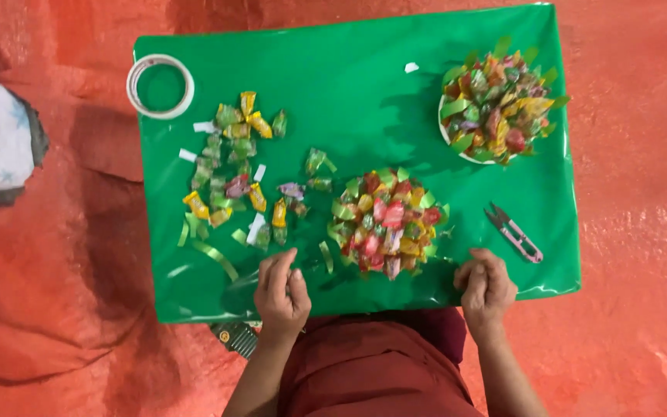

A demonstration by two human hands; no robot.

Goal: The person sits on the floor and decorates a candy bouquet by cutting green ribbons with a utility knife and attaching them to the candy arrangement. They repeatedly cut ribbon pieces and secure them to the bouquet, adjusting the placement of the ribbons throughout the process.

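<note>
Hands at green sheet (364,93) edge, left hand (281,292) fingers curled, right hand (485,287) clenched (contents hidden), candy cluster (386,222) between.

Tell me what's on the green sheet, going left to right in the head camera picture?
Tape roll → loose wrapped candies → round candy cluster → candy-covered plate, with small snips just below it.
</note>
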